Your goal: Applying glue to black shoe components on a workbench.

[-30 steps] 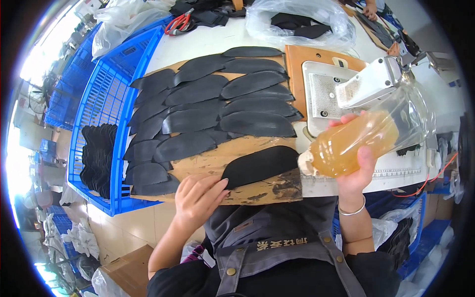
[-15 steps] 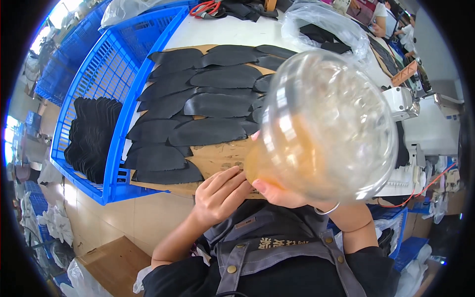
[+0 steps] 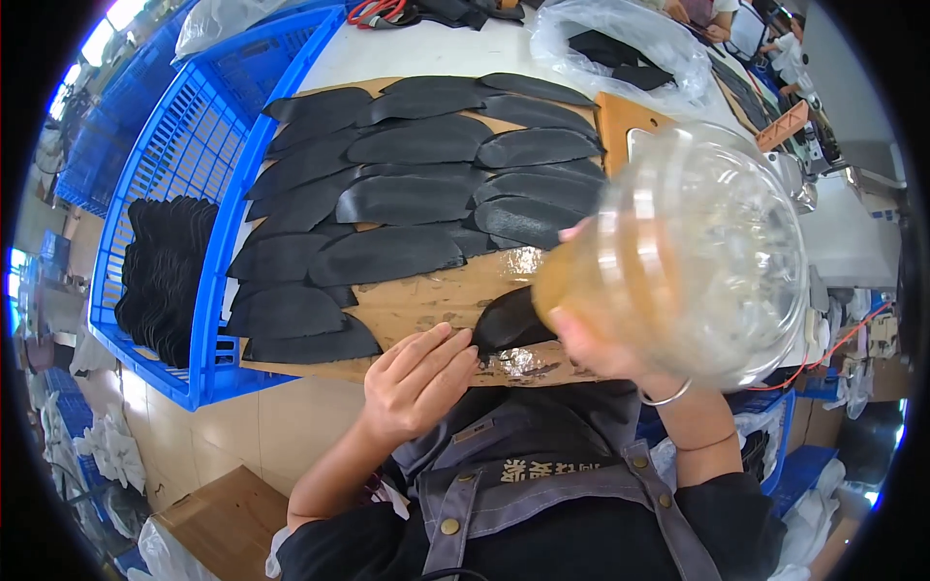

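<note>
My right hand is wrapped round a large clear plastic bottle with amber liquid inside, tilted so its broad base is turned up toward me. The bottle's lower end is hidden behind the hand. Under it, a black leather-like curved piece lies on the brown, stained cardboard. My left hand rests flat at the board's near edge, fingers stretched out, fingertips at the left end of that piece. Beyond it, several similar black pieces lie in overlapping rows, some with a wet-looking shine.
A blue plastic crate on the left holds a stack of black cut pieces. Red-handled scissors and a clear plastic bag lie at the back. A sewing machine stands right. Other people are at the far right.
The bottle and my right hand have moved right, uncovering the black piece near me and more of the right-hand rows. My left hand's fingers have straightened. The view has shifted slightly.
</note>
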Tool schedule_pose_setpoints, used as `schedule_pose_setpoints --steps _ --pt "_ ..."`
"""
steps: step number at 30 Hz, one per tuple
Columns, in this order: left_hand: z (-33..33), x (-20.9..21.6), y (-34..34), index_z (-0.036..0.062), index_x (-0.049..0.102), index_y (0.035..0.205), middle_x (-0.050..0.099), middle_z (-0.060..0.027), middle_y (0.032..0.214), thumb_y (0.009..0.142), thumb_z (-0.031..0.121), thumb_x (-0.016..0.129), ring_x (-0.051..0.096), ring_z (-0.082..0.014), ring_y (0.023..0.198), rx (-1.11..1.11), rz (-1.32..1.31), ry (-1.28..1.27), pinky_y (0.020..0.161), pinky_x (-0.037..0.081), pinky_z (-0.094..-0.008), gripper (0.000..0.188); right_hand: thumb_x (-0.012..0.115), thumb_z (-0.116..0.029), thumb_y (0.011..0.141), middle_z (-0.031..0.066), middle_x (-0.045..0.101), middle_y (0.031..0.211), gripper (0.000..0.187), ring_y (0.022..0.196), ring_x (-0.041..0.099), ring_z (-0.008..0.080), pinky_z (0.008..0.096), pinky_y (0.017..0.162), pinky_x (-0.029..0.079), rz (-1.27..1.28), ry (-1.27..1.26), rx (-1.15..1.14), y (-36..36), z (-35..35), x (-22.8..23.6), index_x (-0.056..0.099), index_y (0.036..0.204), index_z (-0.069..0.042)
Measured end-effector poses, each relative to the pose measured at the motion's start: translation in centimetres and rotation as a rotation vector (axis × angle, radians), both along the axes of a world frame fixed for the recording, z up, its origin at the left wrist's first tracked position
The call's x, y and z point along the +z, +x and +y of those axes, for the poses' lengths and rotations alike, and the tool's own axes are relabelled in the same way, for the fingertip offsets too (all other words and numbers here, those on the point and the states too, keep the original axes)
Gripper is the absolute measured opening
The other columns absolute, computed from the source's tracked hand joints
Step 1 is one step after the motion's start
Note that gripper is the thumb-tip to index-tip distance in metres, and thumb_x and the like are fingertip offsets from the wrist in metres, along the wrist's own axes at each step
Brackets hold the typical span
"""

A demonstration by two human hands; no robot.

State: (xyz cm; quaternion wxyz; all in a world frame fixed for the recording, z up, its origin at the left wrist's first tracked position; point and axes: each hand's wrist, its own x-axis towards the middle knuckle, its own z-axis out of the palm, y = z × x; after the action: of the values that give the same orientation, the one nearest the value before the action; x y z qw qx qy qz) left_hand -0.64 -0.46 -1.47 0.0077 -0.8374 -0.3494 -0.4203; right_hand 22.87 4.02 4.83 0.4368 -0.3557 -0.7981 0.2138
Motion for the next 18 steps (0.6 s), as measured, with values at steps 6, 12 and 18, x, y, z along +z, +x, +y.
schedule_pose_setpoints --steps 6,12,18 --pt "0.2 0.1 0.3 0.0025 0.065 0.083 0.068 -0.0086 0.087 0.066 0.003 0.071 0.065 -0.0239 0.084 0.01 -0.008 0.019 0.07 0.053 -0.0312 0.018 0.062 0.0 0.07 0.018 0.052 0.112 0.068 0.105 0.053 0.0255 0.0371 0.091 0.045 0.052 -0.066 -0.321 5.7 -2.5 -0.1 0.03 0.13 0.003" --pt "-0.1 0.2 0.1 0.0028 0.065 0.084 0.067 -0.0081 0.088 0.065 0.003 0.07 0.065 -0.0234 0.085 0.014 0.003 0.017 0.071 0.053 -0.0311 0.019 0.066 -0.006 0.071 0.0166 0.053 0.11 0.06 0.102 0.055 0.0253 0.0365 0.087 0.046 0.26 0.093 -0.196 3.2 -2.8 2.2 0.037 0.123 0.0" --pt "-2.4 -5.5 -2.2 0.0162 0.04 0.135 0.049 -0.0176 0.129 0.082 0.032 0.066 0.051 -0.0263 0.115 -0.107 -0.129 -0.464 0.099 0.041 -0.0414 0.061 0.08 -0.027 0.062 0.0164 0.054 0.109 0.067 0.099 0.056 0.031 0.037 0.08 0.047 0.277 0.168 0.073 -5.5 -1.6 -0.1 0.046 0.114 -0.001"
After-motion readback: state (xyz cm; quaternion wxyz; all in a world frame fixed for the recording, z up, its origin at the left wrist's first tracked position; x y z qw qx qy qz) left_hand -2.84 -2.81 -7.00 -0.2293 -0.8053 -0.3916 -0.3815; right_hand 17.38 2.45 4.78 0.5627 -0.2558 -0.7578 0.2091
